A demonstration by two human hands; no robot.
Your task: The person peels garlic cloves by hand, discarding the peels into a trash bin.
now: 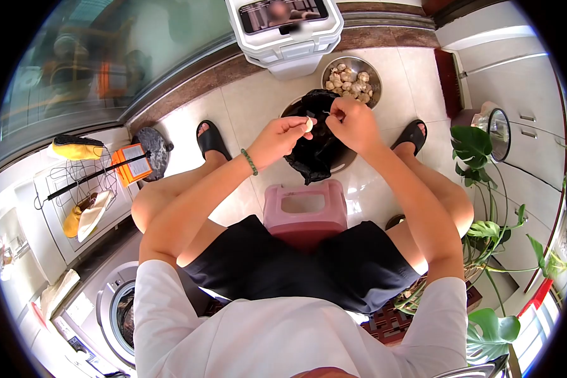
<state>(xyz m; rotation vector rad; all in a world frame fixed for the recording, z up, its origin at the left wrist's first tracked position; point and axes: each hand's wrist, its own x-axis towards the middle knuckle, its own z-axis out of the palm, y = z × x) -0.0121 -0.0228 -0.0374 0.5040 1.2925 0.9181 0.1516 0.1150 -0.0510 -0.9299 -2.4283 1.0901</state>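
Between the thumb and fingers of my left hand (282,137) is a pale garlic clove (309,125). My right hand (356,126) is close beside it on the right, fingers pinched together; a thin pale bit shows near the fingertips, too small to name. Both hands are over a bin lined with a black plastic bag (310,160), whose contents are mostly hidden. Just beyond my right hand, a metal bowl (377,88) on the floor holds several garlic bulbs (346,80).
A pink plastic stool (305,205) stands between my knees. Ahead is a white lidded box (286,53) with a phone (283,14) on top. Cabinets (510,94) and a leafy plant (472,148) line the right; a washing machine (116,296) and a wire rack (75,183) are left.
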